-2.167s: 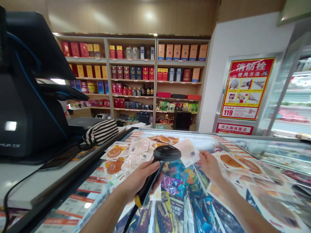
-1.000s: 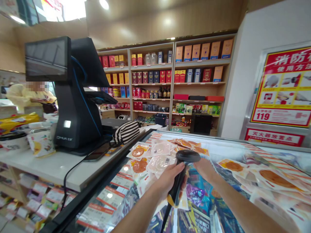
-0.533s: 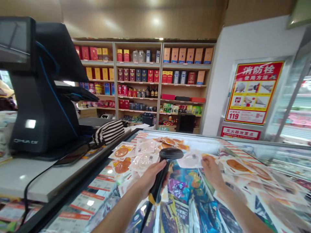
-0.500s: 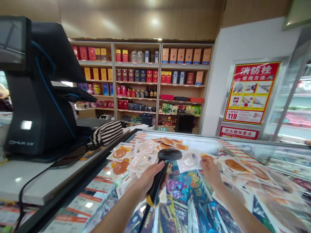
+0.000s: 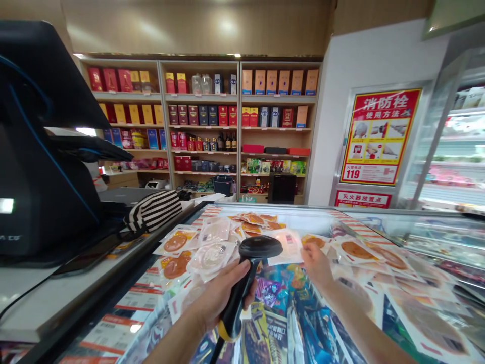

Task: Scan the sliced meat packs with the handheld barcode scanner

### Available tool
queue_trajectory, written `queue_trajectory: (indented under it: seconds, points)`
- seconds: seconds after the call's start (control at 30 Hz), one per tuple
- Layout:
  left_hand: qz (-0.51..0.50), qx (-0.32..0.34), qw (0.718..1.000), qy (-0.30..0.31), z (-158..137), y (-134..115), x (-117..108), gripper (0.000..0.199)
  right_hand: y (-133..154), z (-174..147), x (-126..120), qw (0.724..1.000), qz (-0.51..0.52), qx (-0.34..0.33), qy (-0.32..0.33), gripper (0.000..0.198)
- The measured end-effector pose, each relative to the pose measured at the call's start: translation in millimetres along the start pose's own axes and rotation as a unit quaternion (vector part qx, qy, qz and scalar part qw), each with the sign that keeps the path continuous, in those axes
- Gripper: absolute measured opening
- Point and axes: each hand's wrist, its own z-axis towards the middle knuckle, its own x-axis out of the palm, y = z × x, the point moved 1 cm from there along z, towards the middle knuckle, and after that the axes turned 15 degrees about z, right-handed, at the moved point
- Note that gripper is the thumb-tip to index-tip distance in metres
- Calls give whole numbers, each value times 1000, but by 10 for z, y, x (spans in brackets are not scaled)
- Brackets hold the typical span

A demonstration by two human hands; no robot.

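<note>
My left hand (image 5: 223, 288) is wrapped round the grip of a black barcode scanner (image 5: 261, 246), whose head faces away from me over the freezer. A reddish light falls on a clear flat food packet (image 5: 286, 245) just beyond the scanner head. That packet's right edge is pinched in my right hand (image 5: 316, 263). Flat packets with round orange-brown contents (image 5: 176, 241) lie on the glass to the left, and more packets (image 5: 358, 250) are spread to the right. Beneath the glass are colourful wrapped packs (image 5: 273, 293).
A black checkout terminal (image 5: 41, 136) stands on the left counter, beside a black-and-white striped pouch (image 5: 155, 210) and a phone (image 5: 85, 255). Shelves of boxes and bottles (image 5: 204, 116) line the back wall. A red fire-hydrant notice (image 5: 379, 136) hangs on the right.
The scanner's reddish light now shows on the packet in my right hand. The view has shifted a little to the right, so the terminal sits further left.
</note>
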Motion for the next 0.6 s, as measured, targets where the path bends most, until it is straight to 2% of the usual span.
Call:
queue_trajectory:
  seconds: [0.1, 0.17, 0.23, 0.3, 0.37, 0.47, 0.53, 0.6]
  points:
    - [7, 5, 1000, 5, -3, -8, 2, 29, 15, 36, -22, 999, -32, 0, -7, 17]
    - [8, 3, 1000, -2, -7, -19, -3, 29, 87, 131, -127, 994, -98, -28, -44, 17]
    - [2, 2, 1000, -17, -7, -31, -23, 30, 201, 267, -310, 970, -204, -84, -100, 18]
    - [-5, -4, 999, -31, 1, -32, -57, 33, 320, 397, -525, 930, -318, -132, -132, 21]
    - [-9, -13, 999, -37, 17, -20, -97, 34, 400, 476, -701, 886, -421, -166, -98, 23]
    - [-10, -30, 999, -24, 37, 6, -141, 36, 408, 464, -765, 830, -527, -183, 21, 19]
    - [-9, -34, 999, -15, 36, 9, -143, 36, 354, 408, -652, 815, -548, -174, 71, 18]
    - [-3, -35, 999, -15, 23, -5, -118, 35, 277, 372, -454, 816, -540, -180, 96, 23]
